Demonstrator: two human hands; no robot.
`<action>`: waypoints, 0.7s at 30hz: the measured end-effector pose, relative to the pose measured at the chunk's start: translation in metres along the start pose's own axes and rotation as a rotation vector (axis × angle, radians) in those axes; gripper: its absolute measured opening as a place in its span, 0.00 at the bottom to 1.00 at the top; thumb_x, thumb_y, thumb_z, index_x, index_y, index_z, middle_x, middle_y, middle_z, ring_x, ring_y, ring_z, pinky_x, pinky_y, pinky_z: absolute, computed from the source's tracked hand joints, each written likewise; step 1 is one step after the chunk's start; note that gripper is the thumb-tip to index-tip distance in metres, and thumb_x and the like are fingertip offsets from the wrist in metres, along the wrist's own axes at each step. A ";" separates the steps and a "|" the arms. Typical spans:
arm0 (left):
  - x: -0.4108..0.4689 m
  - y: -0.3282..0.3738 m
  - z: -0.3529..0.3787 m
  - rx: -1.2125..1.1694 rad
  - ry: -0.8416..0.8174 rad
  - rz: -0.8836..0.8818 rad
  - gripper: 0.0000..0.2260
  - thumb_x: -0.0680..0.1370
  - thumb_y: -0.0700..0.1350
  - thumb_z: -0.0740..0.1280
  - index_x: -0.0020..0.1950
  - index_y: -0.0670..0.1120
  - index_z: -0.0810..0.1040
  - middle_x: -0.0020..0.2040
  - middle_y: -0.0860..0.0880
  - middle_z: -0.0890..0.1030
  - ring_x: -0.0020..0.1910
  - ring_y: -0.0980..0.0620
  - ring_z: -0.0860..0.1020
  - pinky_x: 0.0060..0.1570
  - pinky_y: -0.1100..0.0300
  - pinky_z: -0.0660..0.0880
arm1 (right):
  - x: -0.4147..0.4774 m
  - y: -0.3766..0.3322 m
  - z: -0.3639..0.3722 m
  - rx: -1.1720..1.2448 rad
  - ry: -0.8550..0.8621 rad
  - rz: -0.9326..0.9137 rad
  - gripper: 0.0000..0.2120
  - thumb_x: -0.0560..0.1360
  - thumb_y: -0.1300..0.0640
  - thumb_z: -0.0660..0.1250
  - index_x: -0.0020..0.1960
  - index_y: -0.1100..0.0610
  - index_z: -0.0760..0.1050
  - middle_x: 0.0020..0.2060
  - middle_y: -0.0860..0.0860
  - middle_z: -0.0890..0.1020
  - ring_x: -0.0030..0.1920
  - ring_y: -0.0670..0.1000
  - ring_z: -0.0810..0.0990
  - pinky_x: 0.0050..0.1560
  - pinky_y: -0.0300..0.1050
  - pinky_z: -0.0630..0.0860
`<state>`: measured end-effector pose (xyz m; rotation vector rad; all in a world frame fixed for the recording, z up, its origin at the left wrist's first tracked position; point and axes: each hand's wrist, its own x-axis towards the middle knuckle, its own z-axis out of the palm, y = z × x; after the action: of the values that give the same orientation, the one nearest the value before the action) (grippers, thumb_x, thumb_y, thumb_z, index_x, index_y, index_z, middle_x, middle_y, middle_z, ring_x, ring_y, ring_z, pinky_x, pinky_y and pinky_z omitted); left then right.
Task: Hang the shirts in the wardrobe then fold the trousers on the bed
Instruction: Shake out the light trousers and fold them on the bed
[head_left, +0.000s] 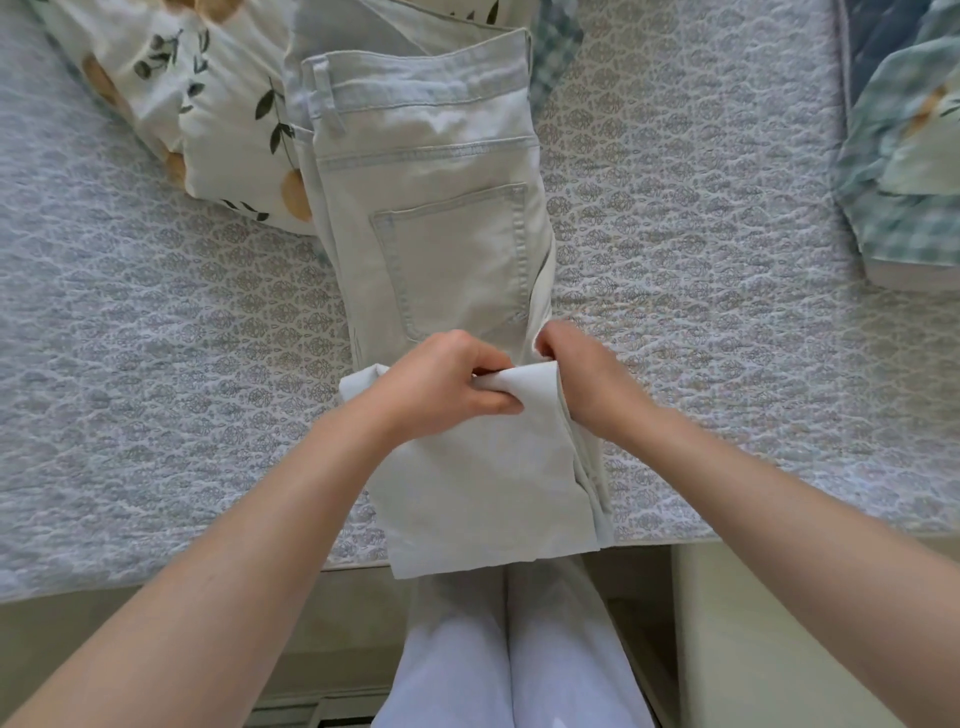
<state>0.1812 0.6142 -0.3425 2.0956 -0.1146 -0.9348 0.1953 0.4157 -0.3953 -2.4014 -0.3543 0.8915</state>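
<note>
**A:** Left side first.

**B:** A floral pillow (223, 104) lies on the bed (156, 364), its corner touching the jeans (431, 171) below the waistband (415, 98). I judge it has no part in the task.

**A:** Left hand?

**B:** The left hand (447, 384) has its fingers curled tight on the hem (530, 382), which is turned back over the legs.

**A:** And the jeans themselves?

**B:** They lie mid-bed, halved lengthwise, with one back pocket (457, 260) facing up. The long axis runs straight away from the person. The waistband is at the far end, and the doubled legs just overhang the near edge of the bed.

**A:** Right hand?

**B:** The right hand (582, 379) grips the same hem at its right corner. I judge that both hands hold it to keep the edge square while the legs are laid up toward the pocket.

**A:** Far right?

**B:** A checked cloth (904, 156), well apart from the jeans. I cannot tell if it is a shirt.
</note>
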 end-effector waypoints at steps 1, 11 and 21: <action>0.001 0.000 -0.002 0.001 -0.001 0.002 0.06 0.72 0.47 0.76 0.38 0.50 0.81 0.31 0.47 0.75 0.30 0.54 0.67 0.31 0.59 0.63 | 0.005 0.001 0.001 0.023 -0.065 0.003 0.02 0.75 0.60 0.62 0.47 0.54 0.69 0.43 0.49 0.75 0.40 0.51 0.71 0.37 0.45 0.65; 0.053 -0.016 0.000 0.084 0.051 -0.026 0.14 0.76 0.47 0.71 0.34 0.46 0.71 0.30 0.50 0.69 0.34 0.47 0.68 0.35 0.52 0.65 | 0.040 0.020 -0.025 1.048 -0.529 0.567 0.44 0.76 0.28 0.42 0.59 0.61 0.80 0.53 0.59 0.83 0.51 0.56 0.82 0.55 0.55 0.77; 0.093 -0.030 0.026 0.345 0.219 -0.128 0.09 0.78 0.53 0.66 0.48 0.48 0.75 0.51 0.46 0.81 0.52 0.41 0.77 0.39 0.55 0.65 | 0.003 0.029 -0.019 0.313 0.072 0.289 0.08 0.80 0.59 0.61 0.58 0.57 0.75 0.53 0.51 0.78 0.53 0.52 0.79 0.53 0.51 0.80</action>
<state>0.2243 0.5814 -0.4284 2.5366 -0.0283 -0.7951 0.2117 0.3854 -0.4021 -2.2140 0.1568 0.9049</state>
